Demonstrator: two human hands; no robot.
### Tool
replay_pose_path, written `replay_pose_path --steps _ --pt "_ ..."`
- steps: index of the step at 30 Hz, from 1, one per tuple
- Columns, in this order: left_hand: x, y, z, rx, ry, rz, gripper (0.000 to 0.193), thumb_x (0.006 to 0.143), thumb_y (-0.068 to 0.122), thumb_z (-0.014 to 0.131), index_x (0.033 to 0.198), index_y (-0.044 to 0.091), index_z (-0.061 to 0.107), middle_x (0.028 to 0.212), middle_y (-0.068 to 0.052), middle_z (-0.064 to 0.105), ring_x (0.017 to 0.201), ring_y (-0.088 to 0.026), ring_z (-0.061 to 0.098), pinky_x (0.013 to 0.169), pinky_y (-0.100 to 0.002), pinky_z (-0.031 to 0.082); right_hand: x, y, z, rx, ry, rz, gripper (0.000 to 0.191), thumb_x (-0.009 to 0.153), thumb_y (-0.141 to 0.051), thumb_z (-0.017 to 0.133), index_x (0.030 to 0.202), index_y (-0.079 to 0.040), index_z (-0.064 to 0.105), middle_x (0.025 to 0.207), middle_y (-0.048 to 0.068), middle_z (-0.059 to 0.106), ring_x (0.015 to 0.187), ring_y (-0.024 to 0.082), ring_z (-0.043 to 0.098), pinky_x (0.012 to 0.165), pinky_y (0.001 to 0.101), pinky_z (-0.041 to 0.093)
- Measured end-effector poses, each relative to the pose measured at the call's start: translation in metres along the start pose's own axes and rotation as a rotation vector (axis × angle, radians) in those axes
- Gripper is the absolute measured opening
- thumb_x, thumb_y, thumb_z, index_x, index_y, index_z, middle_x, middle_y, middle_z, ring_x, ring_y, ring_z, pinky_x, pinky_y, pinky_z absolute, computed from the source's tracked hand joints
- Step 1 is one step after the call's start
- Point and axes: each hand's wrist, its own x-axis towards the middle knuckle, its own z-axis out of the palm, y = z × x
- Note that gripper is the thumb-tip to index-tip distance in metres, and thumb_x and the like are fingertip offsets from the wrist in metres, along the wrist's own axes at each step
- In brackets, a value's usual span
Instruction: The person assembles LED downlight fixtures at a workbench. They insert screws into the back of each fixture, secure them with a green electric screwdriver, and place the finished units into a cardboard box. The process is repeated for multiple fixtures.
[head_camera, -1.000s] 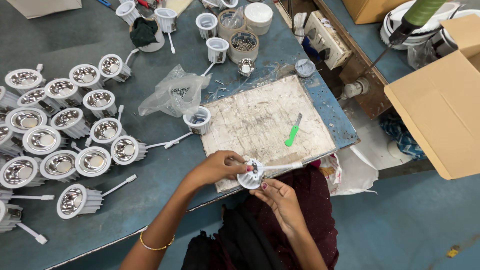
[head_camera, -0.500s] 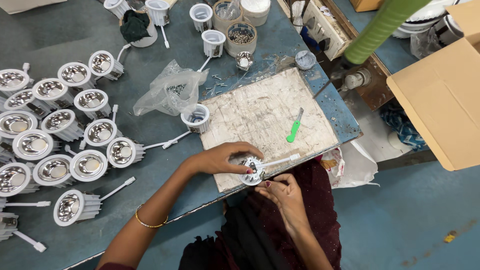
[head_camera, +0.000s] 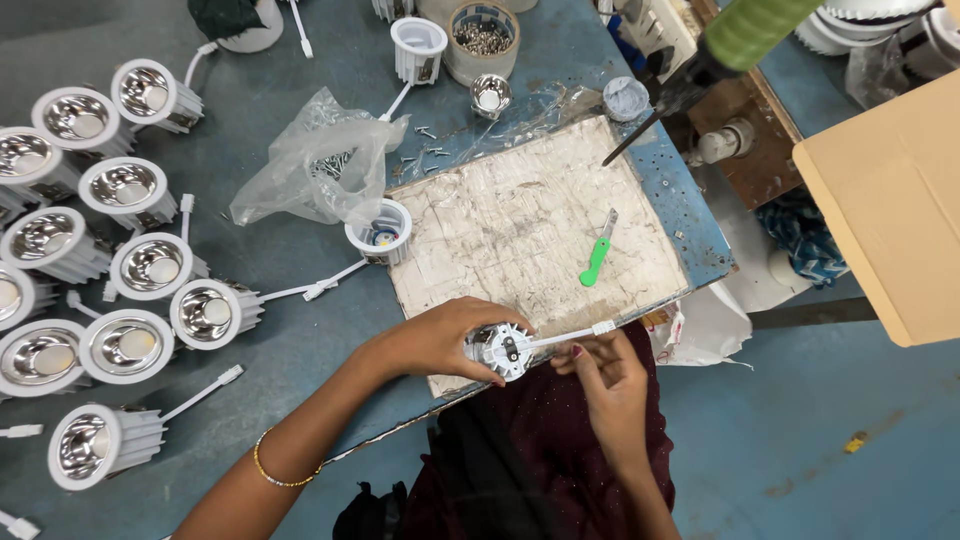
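**Mia:** White and round, what is that thing in the middle?

**Ben:** It is a small white lamp (head_camera: 503, 350) with fins. It sits at the near edge of the scratched board (head_camera: 520, 200), right in front of the person.

**Mia:** Who holds it?

**Ben:** The left hand (head_camera: 435, 340) is curled over it, with its fingers wrapped round the lamp's side. The right hand (head_camera: 610, 385) pinches the thin white wire (head_camera: 565, 336) that sticks out of the lamp.

**Mia:** Was it like that a moment ago?

**Ben:** Not quite. The left hand has stayed on the lamp. The right hand was lower, near the lap, and has come up to the wire. So now both hands are busy with this one lamp.

**Mia:** And the green tool (head_camera: 596, 262)?

**Ben:** It lies alone on the board, well apart from both hands. Nobody touches it.

**Mia:** What else is there?

**Ben:** Many shiny lamps (head_camera: 150, 265) stand in rows on the blue table (head_camera: 300, 330), off to the left. A crumpled plastic bag (head_camera: 315, 160) lies near them.
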Motion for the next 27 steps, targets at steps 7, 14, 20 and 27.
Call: replay_pose_path --steps 7,14,20,27 --pt "-0.001 -0.007 0.002 -0.048 0.006 0.002 0.070 0.070 0.031 0.091 0.132 0.011 0.066 0.127 -0.009 0.073 0.117 -0.030 0.067 0.103 -0.040 0.049 0.025 -0.038 -0.016 -0.111 0.302 -0.269 0.011 0.107 0.005 0.057 0.117 0.003 0.059 0.108 0.016 0.071 0.100 0.020 0.069 0.094 0.0337 0.059" --pt "0.000 -0.010 0.001 -0.105 -0.003 0.024 0.068 0.071 0.031 0.091 0.130 0.008 0.066 0.126 -0.010 0.073 0.118 -0.030 0.069 0.102 -0.039 0.051 0.111 -0.085 0.016 -0.246 -0.067 -0.302 0.014 0.099 0.000 0.063 0.110 0.004 0.070 0.108 0.016 0.073 0.101 0.023 0.074 0.093 0.0335 0.062" --pt "-0.002 -0.011 0.002 -0.097 0.025 0.051 0.068 0.072 0.032 0.091 0.131 0.008 0.067 0.126 -0.011 0.073 0.117 -0.030 0.069 0.104 -0.040 0.050 0.211 -0.048 0.091 -0.618 -0.501 -0.406 0.027 0.093 -0.007 0.067 0.119 -0.007 0.072 0.115 0.010 0.071 0.102 0.021 0.072 0.080 0.0328 0.059" --pt "-0.001 -0.013 0.002 -0.118 0.000 0.044 0.066 0.073 0.031 0.088 0.131 0.008 0.066 0.121 -0.010 0.075 0.111 -0.027 0.071 0.101 -0.038 0.053 0.256 -0.023 0.143 -0.853 -0.590 -0.813 0.028 0.091 -0.005 0.067 0.119 -0.004 0.072 0.112 0.015 0.066 0.106 0.033 0.061 0.093 0.0417 0.051"
